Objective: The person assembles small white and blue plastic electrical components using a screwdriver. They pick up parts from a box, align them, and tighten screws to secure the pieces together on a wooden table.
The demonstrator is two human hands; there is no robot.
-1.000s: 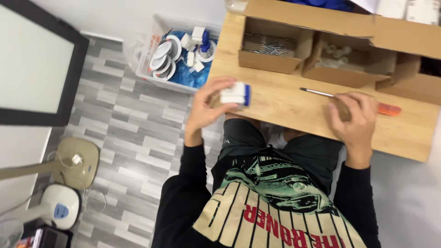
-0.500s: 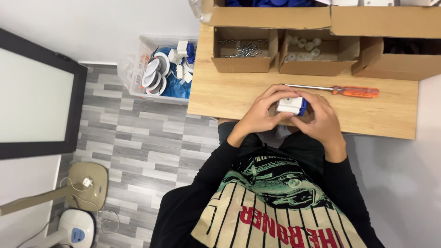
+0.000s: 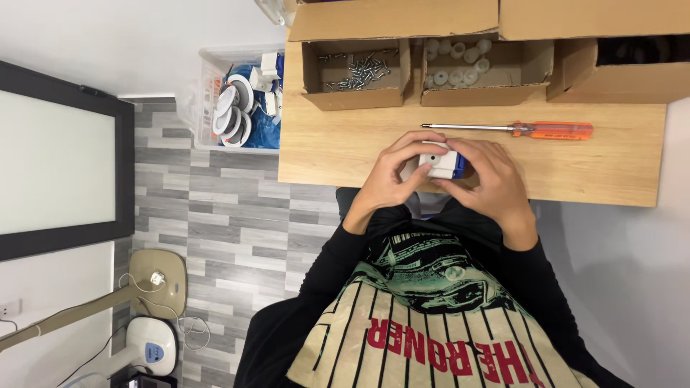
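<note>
Both hands meet at the near edge of the pale wooden table [image 3: 338, 151]: left hand [image 3: 392, 176] and right hand [image 3: 489, 179] curl their fingers around a small white-and-blue plastic block [image 3: 440, 162]. Beyond lies an orange-handled screwdriver [image 3: 517, 129], then cardboard boxes [image 3: 356, 75] of steel screws.

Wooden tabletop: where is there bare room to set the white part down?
Bare wood lies left of the left hand, below the screw box, and right of the right hand, below the screwdriver. The strip holding the cardboard boxes is crowded.
</note>
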